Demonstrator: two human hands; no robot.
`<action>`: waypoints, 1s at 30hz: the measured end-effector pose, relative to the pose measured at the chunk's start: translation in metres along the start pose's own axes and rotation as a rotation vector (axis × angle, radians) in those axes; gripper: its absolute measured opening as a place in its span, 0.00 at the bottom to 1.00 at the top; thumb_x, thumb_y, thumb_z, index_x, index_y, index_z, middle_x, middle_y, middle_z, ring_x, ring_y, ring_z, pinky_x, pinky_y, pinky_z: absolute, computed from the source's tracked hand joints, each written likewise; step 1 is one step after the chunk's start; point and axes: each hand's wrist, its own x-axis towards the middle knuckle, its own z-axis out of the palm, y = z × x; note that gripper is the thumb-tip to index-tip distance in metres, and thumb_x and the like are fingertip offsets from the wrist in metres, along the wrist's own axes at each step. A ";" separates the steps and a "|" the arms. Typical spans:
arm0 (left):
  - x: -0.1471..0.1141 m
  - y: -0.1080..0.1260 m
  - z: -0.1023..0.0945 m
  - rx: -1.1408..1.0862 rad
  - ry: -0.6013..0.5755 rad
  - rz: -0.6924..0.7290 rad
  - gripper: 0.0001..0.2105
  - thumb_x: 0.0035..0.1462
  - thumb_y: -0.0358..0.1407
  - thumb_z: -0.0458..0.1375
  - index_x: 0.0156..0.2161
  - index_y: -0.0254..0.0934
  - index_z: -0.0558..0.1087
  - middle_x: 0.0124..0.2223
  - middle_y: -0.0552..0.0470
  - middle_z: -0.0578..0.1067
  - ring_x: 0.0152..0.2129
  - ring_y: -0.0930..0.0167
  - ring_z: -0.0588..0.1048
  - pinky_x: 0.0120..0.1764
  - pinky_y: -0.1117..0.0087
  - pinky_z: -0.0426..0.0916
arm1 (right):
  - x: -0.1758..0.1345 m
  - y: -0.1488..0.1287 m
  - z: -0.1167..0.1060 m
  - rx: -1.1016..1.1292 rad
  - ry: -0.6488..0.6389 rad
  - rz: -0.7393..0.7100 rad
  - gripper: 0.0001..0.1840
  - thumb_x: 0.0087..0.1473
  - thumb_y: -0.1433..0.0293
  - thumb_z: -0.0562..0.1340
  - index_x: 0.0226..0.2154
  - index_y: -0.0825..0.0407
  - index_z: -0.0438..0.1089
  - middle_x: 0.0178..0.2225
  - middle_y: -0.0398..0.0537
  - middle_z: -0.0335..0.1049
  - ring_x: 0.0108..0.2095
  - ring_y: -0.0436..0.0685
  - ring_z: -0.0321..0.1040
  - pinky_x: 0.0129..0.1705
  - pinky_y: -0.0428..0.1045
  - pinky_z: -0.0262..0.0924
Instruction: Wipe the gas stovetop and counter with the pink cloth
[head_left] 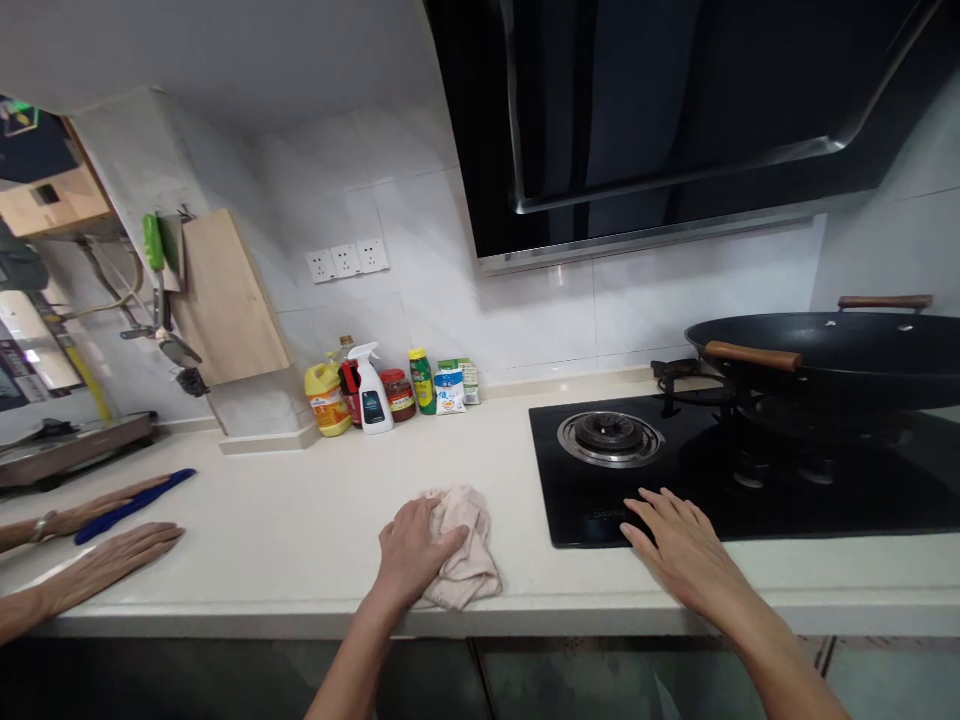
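Lying under the half-curled left hand (pixel 411 553), grip unclear, the pink cloth (pixel 469 555) looks soft: gather its middle; right hand (pixel 684 548) spread, empty.

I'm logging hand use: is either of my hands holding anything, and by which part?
Your left hand covers the left side of the pale cloth; whether it grips can't be told. Your right hand holds nothing.

My rag (pixel 471 548) is pale pink, my countertop (pixel 292 530) cream-white, my gas hob (pixel 592 500) and wok (pixel 862 350) black, the wok's handles (pixel 754 356) brown, a second rag (pixel 133 509) deep blue.
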 end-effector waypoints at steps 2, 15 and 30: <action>-0.002 -0.001 -0.001 0.026 -0.010 0.010 0.27 0.58 0.49 0.54 0.60 0.43 0.65 0.65 0.45 0.65 0.64 0.60 0.60 0.61 0.52 0.53 | 0.000 -0.001 -0.001 0.004 0.001 0.001 0.31 0.65 0.53 0.48 0.60 0.51 0.68 0.65 0.52 0.60 0.67 0.70 0.50 0.67 0.66 0.45; -0.005 -0.003 -0.001 0.079 -0.026 0.022 0.28 0.60 0.49 0.53 0.64 0.43 0.63 0.68 0.47 0.62 0.66 0.60 0.58 0.63 0.54 0.52 | 0.000 -0.005 -0.005 0.025 -0.005 0.019 0.31 0.65 0.54 0.48 0.60 0.51 0.68 0.65 0.53 0.60 0.67 0.70 0.50 0.67 0.66 0.44; -0.005 -0.008 0.003 0.036 -0.005 0.037 0.27 0.61 0.49 0.53 0.63 0.45 0.64 0.67 0.48 0.63 0.66 0.61 0.57 0.63 0.54 0.52 | -0.001 -0.004 -0.004 0.065 0.012 0.013 0.31 0.65 0.53 0.48 0.60 0.51 0.68 0.65 0.53 0.60 0.67 0.69 0.50 0.67 0.66 0.44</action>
